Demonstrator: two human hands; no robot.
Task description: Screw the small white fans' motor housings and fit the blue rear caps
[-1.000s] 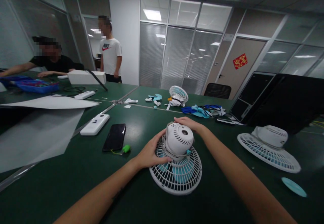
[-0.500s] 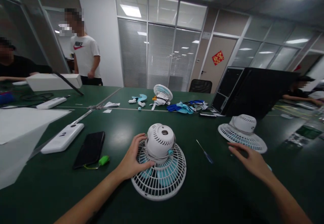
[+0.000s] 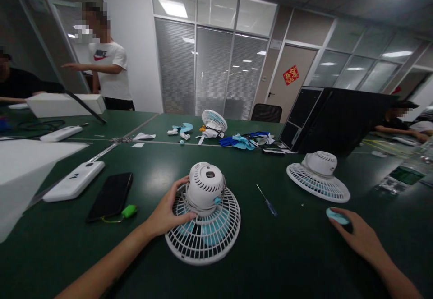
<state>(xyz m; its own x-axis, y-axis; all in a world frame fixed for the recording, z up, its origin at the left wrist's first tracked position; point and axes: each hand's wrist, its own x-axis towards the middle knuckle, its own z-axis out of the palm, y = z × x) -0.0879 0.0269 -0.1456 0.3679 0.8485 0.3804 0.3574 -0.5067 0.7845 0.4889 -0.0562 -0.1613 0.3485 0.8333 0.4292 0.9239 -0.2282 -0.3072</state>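
Note:
A white fan head (image 3: 205, 186) lies grille-down on the green table, its pale blue blades showing through the grille. My left hand (image 3: 168, 213) grips it from the left, thumb in front and fingers behind the motor housing. At the right, my right hand (image 3: 359, 232) pinches a small round light-blue plastic piece (image 3: 338, 216) between thumb and fingers, low over the table. Beyond that hand lies a second white fan head (image 3: 320, 175), also grille-down. Between the two fans is a screwdriver (image 3: 267, 201) with a translucent blue handle.
A black phone (image 3: 111, 195) with a green tag and a white power bank (image 3: 75, 181) lie at left. Further back are a third fan (image 3: 214, 124), blue gloves (image 3: 238, 141) and a large black case (image 3: 334, 121). One person stands behind the table; others sit at the sides.
My right hand has moved back from beside the second fan and taken hold of the light-blue piece. My left hand stays on the fan. The standing person has raised an arm.

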